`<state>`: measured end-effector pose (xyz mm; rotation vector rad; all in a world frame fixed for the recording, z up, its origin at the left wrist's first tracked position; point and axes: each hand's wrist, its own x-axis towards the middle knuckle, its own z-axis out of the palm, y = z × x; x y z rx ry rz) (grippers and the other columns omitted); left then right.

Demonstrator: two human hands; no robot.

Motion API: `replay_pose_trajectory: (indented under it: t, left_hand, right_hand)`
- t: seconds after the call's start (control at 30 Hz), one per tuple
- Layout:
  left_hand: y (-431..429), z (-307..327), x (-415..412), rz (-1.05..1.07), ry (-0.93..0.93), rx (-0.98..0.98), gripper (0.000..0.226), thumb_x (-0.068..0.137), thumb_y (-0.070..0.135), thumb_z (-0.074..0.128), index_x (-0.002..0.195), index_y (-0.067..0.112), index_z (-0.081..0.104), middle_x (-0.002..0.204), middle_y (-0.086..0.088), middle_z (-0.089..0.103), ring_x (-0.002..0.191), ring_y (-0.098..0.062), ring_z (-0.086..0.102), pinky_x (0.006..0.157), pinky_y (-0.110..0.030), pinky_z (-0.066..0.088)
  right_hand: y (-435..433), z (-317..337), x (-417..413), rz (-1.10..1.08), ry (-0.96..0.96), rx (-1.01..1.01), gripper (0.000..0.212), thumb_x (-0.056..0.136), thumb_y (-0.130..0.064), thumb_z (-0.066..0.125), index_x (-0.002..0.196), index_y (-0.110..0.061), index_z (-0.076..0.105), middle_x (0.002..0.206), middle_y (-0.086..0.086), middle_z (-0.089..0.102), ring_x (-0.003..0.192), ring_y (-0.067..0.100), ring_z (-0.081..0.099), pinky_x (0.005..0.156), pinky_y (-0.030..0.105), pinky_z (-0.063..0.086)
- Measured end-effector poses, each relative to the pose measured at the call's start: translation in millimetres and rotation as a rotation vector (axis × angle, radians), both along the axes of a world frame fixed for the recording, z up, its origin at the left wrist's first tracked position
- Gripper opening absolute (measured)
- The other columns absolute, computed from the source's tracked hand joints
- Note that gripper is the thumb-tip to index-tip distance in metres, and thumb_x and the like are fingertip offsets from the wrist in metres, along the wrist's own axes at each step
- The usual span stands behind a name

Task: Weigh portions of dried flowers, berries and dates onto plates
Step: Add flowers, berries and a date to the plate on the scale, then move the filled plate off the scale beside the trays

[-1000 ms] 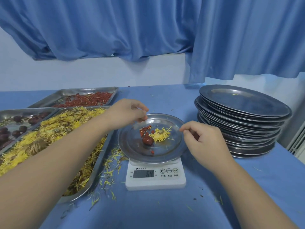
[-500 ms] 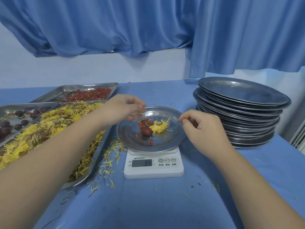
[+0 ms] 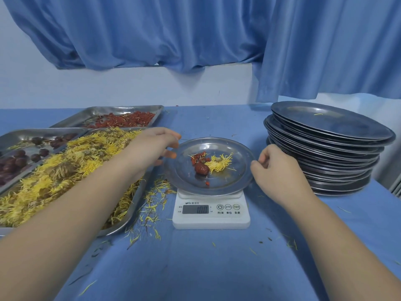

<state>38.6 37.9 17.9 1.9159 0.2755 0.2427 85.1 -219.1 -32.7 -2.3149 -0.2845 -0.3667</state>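
In the middle of the desk (image 3: 217, 268), head view: a steel plate (image 3: 227, 181) sits on the white scale (image 3: 211, 216), carrying one dried flower (image 3: 219, 163), a few red berries (image 3: 198, 156) and a single date (image 3: 201, 169). The left hand (image 3: 155, 146) pinches the plate's left rim, fingers curled over the edge; the right hand (image 3: 276, 170) is loosely clenched at the right rim, touching or just about, I cannot tell whether it truly grips. The display is too blurred to trust.

Handling call: thin metal, light, stiff, likely slick, and the portion is loose, so any tilt would probably send the date rolling. Best hold looks like opposite rims, lifted level. The plate stack (image 3: 329, 148) waits to the right; trays of flowers (image 3: 65, 177), berries (image 3: 121, 119) and dates (image 3: 21, 157) lie left.
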Motion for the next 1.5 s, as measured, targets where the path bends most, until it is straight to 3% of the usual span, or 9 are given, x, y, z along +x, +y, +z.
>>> replay_pose_trajectory:
  t: [0.07, 0.2, 0.33, 0.5, 0.63, 0.83, 1.03, 1.3, 1.5]
  left_hand:
    - [0, -1, -2, -0.006, 0.004, -0.048, 0.015, 0.088, 0.025, 0.06, 0.095, 0.03, 0.072, 0.097, 0.005, 0.072, 0.072, -0.01, 0.07, 0.085, -0.039, 0.049]
    - [1, 0, -4, -0.02, -0.028, -0.155, 0.015, 0.09, 0.027, 0.06, 0.099, 0.03, 0.071, 0.085, 0.01, 0.071, 0.071, -0.01, 0.069, 0.08, -0.039, 0.046]
    - [6, 6, -8, -0.056, -0.049, -0.236, 0.014, 0.092, 0.032, 0.06, 0.101, 0.029, 0.071, 0.097, 0.005, 0.07, 0.081, -0.015, 0.071, 0.084, -0.044, 0.044]
    - [25, 27, -10, -0.07, -0.134, -0.421, 0.023, 0.083, 0.036, 0.064, 0.102, 0.024, 0.069, 0.098, 0.001, 0.069, 0.085, -0.019, 0.071, 0.083, -0.045, 0.041]
    - [44, 52, -6, -0.033, -0.241, -0.581, 0.018, 0.093, 0.03, 0.055, 0.104, 0.019, 0.066, 0.112, -0.005, 0.066, 0.1, -0.024, 0.069, 0.091, -0.047, 0.048]
    - [80, 80, -12, 0.037, -0.422, -0.68, 0.026, 0.094, 0.029, 0.056, 0.116, 0.022, 0.066, 0.127, 0.0, 0.063, 0.119, -0.024, 0.058, 0.103, -0.043, 0.044]
    - [102, 87, -12, -0.078, -0.412, -0.868, 0.03, 0.093, 0.025, 0.053, 0.118, 0.014, 0.066, 0.12, -0.012, 0.069, 0.106, -0.034, 0.068, 0.098, -0.048, 0.05]
    - [120, 83, 6, -0.144, -0.431, -1.004, 0.031, 0.092, 0.025, 0.052, 0.119, 0.015, 0.063, 0.113, -0.01, 0.073, 0.101, -0.033, 0.071, 0.09, -0.045, 0.052]
    - [122, 69, 17, -0.124, -0.373, -1.08, 0.031, 0.091, 0.027, 0.053, 0.118, 0.016, 0.065, 0.112, -0.011, 0.073, 0.1, -0.033, 0.071, 0.094, -0.047, 0.051]
  right_hand:
    - [2, -1, 0, 0.006, 0.074, 0.031, 0.009, 0.082, -0.025, 0.054, 0.079, -0.019, 0.048, 0.069, -0.002, 0.061, 0.058, 0.017, 0.06, 0.051, 0.028, 0.041]
    - [6, -2, 0, 0.066, 0.245, 0.275, 0.005, 0.082, -0.009, 0.05, 0.082, -0.014, 0.047, 0.069, 0.009, 0.062, 0.042, 0.02, 0.062, 0.046, 0.029, 0.042]
    - [10, 2, -3, 0.126, 0.304, 0.513, 0.016, 0.087, 0.003, 0.049, 0.08, -0.011, 0.046, 0.05, 0.008, 0.057, 0.041, 0.02, 0.056, 0.038, 0.025, 0.038]
    - [24, 11, -1, 0.149, 0.343, 0.819, 0.019, 0.089, 0.008, 0.05, 0.081, -0.009, 0.05, 0.058, 0.008, 0.053, 0.044, 0.017, 0.054, 0.045, 0.027, 0.048]
    - [46, 30, 12, 0.205, 0.381, 0.953, 0.02, 0.089, 0.01, 0.049, 0.082, -0.008, 0.051, 0.064, 0.005, 0.054, 0.045, 0.013, 0.05, 0.046, 0.024, 0.05]
    - [91, 62, 49, 0.228, 0.354, 0.915, 0.021, 0.09, 0.009, 0.047, 0.081, -0.008, 0.053, 0.061, 0.002, 0.059, 0.046, 0.014, 0.054, 0.047, 0.022, 0.05]
    - [143, 53, 106, 0.114, 0.395, 0.868, 0.026, 0.092, 0.009, 0.041, 0.077, -0.009, 0.049, 0.071, 0.009, 0.053, 0.052, 0.019, 0.054, 0.046, 0.022, 0.051]
    - [200, 20, 183, -0.041, 0.436, 0.894, 0.028, 0.089, 0.008, 0.037, 0.072, -0.007, 0.053, 0.075, 0.011, 0.057, 0.058, 0.023, 0.055, 0.045, 0.027, 0.049]
    - [233, 5, 234, -0.148, 0.484, 0.917, 0.024, 0.087, 0.011, 0.046, 0.107, 0.004, 0.058, 0.103, 0.017, 0.062, 0.062, 0.024, 0.057, 0.054, 0.032, 0.052]
